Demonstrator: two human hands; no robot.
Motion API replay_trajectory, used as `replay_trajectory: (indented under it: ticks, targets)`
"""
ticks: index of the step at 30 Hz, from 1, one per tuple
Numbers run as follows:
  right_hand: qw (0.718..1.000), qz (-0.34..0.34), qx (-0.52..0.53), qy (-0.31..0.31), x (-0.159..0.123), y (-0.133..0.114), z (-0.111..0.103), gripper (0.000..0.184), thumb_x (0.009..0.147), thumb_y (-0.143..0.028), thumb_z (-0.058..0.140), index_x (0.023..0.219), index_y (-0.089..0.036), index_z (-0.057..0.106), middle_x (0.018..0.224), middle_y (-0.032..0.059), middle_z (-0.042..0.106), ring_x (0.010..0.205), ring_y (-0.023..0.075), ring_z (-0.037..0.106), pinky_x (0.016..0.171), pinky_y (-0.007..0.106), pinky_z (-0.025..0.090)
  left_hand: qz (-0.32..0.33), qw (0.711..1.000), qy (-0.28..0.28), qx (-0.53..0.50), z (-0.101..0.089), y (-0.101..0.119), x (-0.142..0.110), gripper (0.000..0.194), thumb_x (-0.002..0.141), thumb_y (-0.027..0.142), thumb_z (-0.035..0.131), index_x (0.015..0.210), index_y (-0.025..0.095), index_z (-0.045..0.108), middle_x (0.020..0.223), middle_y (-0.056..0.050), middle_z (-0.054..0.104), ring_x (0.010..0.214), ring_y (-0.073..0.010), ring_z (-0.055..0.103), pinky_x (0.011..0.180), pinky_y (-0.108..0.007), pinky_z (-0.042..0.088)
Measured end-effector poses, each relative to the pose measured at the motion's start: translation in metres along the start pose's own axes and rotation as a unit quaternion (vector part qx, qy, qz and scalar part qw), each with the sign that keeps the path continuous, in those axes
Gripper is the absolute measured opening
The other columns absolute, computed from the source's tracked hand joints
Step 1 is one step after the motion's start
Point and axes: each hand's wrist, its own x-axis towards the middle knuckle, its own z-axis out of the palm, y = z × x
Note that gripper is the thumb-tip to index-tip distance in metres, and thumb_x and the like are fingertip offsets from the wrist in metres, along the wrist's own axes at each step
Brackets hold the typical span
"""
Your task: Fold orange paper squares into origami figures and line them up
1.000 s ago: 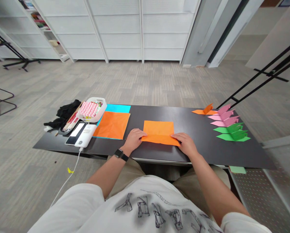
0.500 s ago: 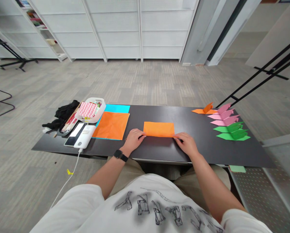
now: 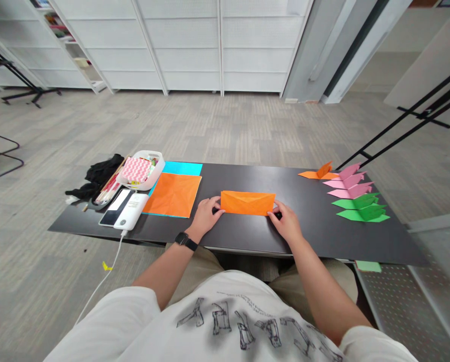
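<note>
A folded sheet of orange paper (image 3: 247,203) lies lengthwise in front of me on the dark table, with a crease along its upper part. My left hand (image 3: 208,213) pinches its left end between thumb and fingers. At the opposite end, my right hand (image 3: 284,220) grips the paper's lower right corner the same way. To the left lies a flat orange sheet (image 3: 174,196) on top of a blue sheet (image 3: 183,168).
On the right of the table (image 3: 315,236) stand folded paper birds: an orange one (image 3: 323,172), pink ones (image 3: 351,188) and green ones (image 3: 364,213). At left are a white basket (image 3: 155,176), a white power bank (image 3: 132,211), a phone (image 3: 115,208) and black cloth (image 3: 104,171).
The orange paper's near edge has lifted and its long shape now looks narrower, with a creased face showing. Both hands have shifted slightly along its ends.
</note>
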Motion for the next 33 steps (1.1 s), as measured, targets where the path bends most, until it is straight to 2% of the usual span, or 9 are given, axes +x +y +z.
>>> replay_trajectory:
  ticks: [6,18,27,29,31,33]
  targets:
    - [1.000,0.000,0.013,-0.001,0.000,0.000,0.000,0.054,0.098,-0.042,0.061,0.148,-0.022,0.060,0.092,0.0062,0.077,0.092,0.0306,0.072,0.095,0.051,0.056,-0.002,1.000,0.006,-0.030,0.001,0.001,-0.001,0.056,0.092,0.023,0.080,0.143,0.024,0.057,0.089,0.001,0.080,0.103,-0.0260,0.076,0.111,-0.049,0.050]
    - [1.000,0.004,-0.004,-0.001,-0.001,-0.004,0.000,0.069,0.098,-0.039,0.061,0.162,-0.018,0.045,0.093,0.0068,0.077,0.093,0.0309,0.072,0.095,0.052,0.056,-0.015,1.000,0.022,-0.016,0.005,0.004,-0.001,0.065,0.090,0.020,0.079,0.149,0.020,0.052,0.091,0.001,0.080,0.098,-0.0244,0.075,0.110,-0.048,0.051]
    - [1.000,-0.010,-0.022,-0.008,-0.001,-0.007,-0.002,0.066,0.100,-0.034,0.060,0.163,-0.021,0.046,0.093,0.0064,0.077,0.091,0.0303,0.070,0.094,0.051,0.056,-0.015,0.999,0.029,0.031,0.004,0.011,-0.003,0.070,0.091,0.020,0.078,0.154,0.020,0.047,0.089,0.001,0.078,0.099,-0.0258,0.073,0.115,-0.052,0.048]
    - [0.999,-0.020,-0.032,-0.011,-0.001,-0.007,-0.002,0.064,0.100,-0.033,0.060,0.162,-0.022,0.048,0.094,0.0065,0.077,0.092,0.0307,0.070,0.093,0.050,0.055,-0.009,0.997,0.031,0.067,0.003,0.016,-0.004,0.073,0.092,0.020,0.077,0.157,0.018,0.045,0.097,-0.003,0.078,0.103,-0.0277,0.072,0.115,-0.054,0.049]
    - [0.999,-0.031,-0.044,-0.011,-0.001,-0.008,-0.003,0.062,0.101,-0.032,0.059,0.162,-0.023,0.050,0.095,0.0069,0.077,0.094,0.0314,0.070,0.094,0.050,0.055,0.008,0.992,0.050,0.111,0.002,0.026,-0.006,0.072,0.094,0.022,0.074,0.159,0.015,0.044,0.118,-0.012,0.076,0.117,-0.0314,0.069,0.117,-0.055,0.049]
    - [0.998,-0.040,-0.055,-0.011,-0.002,-0.007,-0.002,0.060,0.101,-0.031,0.058,0.161,-0.024,0.052,0.096,0.0071,0.078,0.095,0.0319,0.069,0.094,0.051,0.055,0.045,0.985,0.074,0.146,0.002,0.040,-0.007,0.065,0.098,0.023,0.067,0.159,0.015,0.046,0.143,-0.019,0.065,0.138,-0.0345,0.059,0.125,-0.056,0.042]
